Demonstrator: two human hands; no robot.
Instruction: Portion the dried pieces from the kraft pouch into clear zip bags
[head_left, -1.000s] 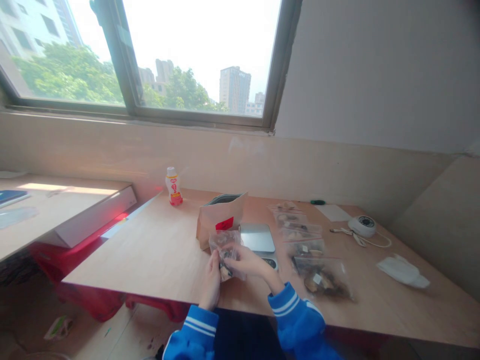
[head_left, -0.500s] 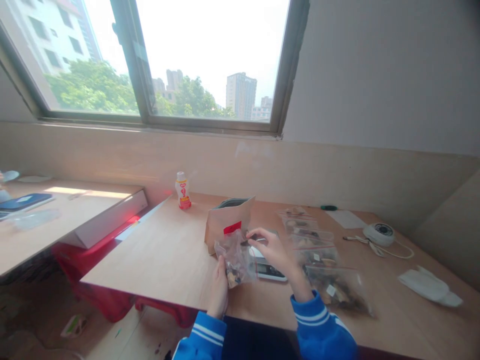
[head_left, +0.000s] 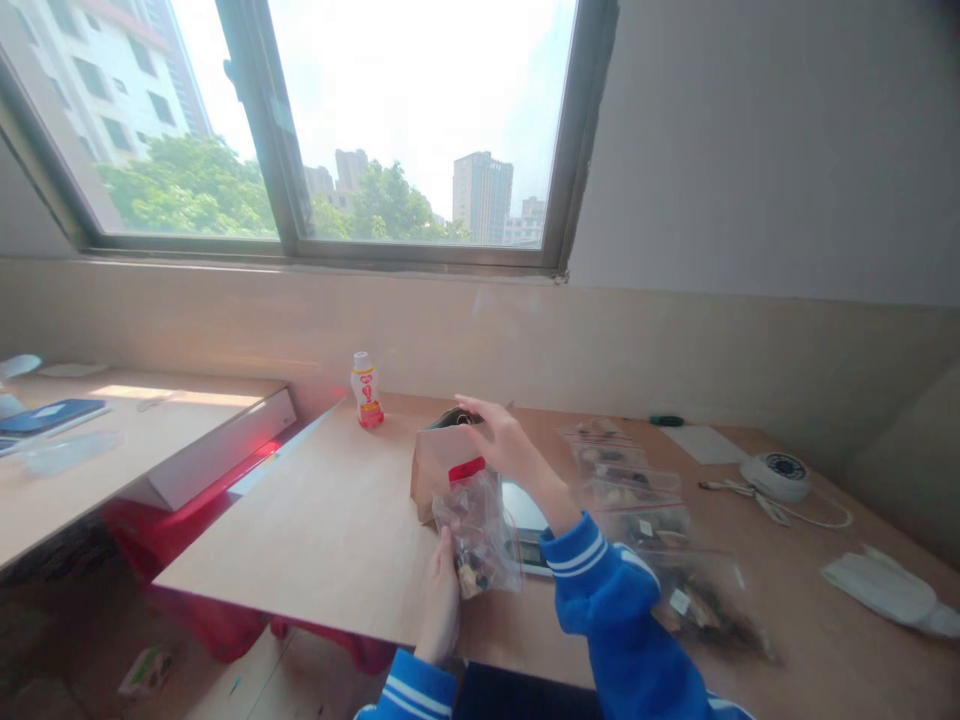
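My left hand (head_left: 444, 603) grips a small clear zip bag (head_left: 478, 530) with dark and pale pieces inside, held upright above the near edge of the wooden table (head_left: 322, 520). My right hand (head_left: 501, 442) reaches forward over the open top of a brown paper pouch (head_left: 441, 462) with a red label. Its fingers are curled at the pouch mouth; what they hold, if anything, is hidden. A small digital scale (head_left: 525, 520) lies just right of the pouch, partly behind my right sleeve.
Several filled zip bags (head_left: 630, 480) lie in a row right of the scale. A small red-and-white bottle (head_left: 365, 390) stands near the wall. A white round device with cable (head_left: 780, 470), a paper sheet (head_left: 694, 442) and crumpled white plastic (head_left: 885, 590) lie at the right. A second table (head_left: 150, 420) stands left.
My right hand left the zip bag's top and moved forward and up to the brown pouch's opening. My left hand kept hold of the zip bag.
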